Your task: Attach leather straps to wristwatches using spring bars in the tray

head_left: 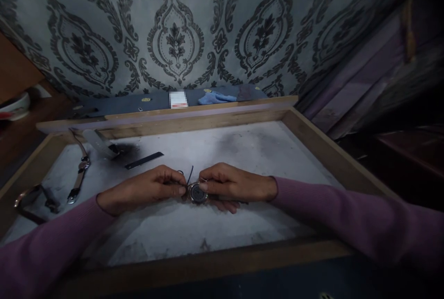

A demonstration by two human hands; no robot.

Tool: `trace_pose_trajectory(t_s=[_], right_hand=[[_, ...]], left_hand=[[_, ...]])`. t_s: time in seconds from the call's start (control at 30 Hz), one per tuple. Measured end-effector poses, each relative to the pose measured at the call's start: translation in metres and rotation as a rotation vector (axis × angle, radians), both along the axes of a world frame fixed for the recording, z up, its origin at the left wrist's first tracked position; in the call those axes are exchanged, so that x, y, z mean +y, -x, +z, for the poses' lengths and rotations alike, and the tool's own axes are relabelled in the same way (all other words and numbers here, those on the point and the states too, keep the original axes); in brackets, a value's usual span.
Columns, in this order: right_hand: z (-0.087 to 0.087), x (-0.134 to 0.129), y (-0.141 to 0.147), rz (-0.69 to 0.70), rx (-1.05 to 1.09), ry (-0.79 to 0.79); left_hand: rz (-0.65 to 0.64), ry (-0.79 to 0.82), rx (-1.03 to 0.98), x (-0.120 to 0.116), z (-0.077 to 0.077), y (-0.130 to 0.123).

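Above the white floor of a wooden tray, a wristwatch (198, 194) with a dark face and metal case is held between both hands. My left hand (152, 184) pinches its left side, thumb and forefinger closed near the case edge. From the right, my right hand (231, 183) grips the case with its thumb at the top edge of the dial; some of its fingers extend underneath. A thin dark strip (190, 175) sticks up between the hands; I cannot tell what it belongs to. The strap is mostly hidden by the fingers.
Inside the wooden tray's frame (314, 144) lie a strapped watch (83, 165), a pale curved strap (99, 143), a flat black strip (144, 160) and a dark curved strap (29, 199). Beyond the back rim are a blue cloth (217, 98) and a white packet (178, 99).
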State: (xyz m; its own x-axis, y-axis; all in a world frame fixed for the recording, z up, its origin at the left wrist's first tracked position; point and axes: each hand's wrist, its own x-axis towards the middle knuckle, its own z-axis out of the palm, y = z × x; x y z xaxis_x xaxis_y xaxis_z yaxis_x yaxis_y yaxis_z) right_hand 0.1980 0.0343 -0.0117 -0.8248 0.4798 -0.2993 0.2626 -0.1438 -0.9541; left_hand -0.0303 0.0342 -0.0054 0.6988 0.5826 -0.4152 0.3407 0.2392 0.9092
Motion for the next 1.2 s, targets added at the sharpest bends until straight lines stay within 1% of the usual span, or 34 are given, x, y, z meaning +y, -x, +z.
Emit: trace_pose_trajectory(t_s=[0.23,0.37,0.47,0.57,0.67,1.07,1.2], right_hand=[[-0.0019,-0.0011,-0.0014,-0.017,0.009,-0.056],[-0.003,-0.0028,-0.0022,-0.041,0.027,-0.095],[-0.0046,-0.0046,-0.0025,-0.058,0.028,-0.16],[-0.0055,-0.0061,-0.0023,-0.075,0.027,-0.25],[-0.0051,-0.007,-0.0017,-0.077,0.018,-0.31],[-0.0039,-0.0081,-0.0013,-0.07,0.004,-0.359],[-0.0016,-0.0091,-0.0009,-0.07,0.007,-0.408]], left_hand=[[-0.04,-0.037,-0.046,0.0024,-0.0005,0.0015],[-0.003,-0.041,-0.049,0.0023,-0.0006,0.0031],[0.024,-0.055,-0.025,0.0015,0.0009,0.0032],[-0.002,-0.074,-0.021,0.0004,0.0028,0.002],[-0.002,-0.099,0.004,0.0001,0.0036,0.0006],[-0.034,-0.177,0.023,0.0021,-0.0021,0.0027],[-0.028,-0.152,0.025,0.0022,-0.0028,0.0038]])
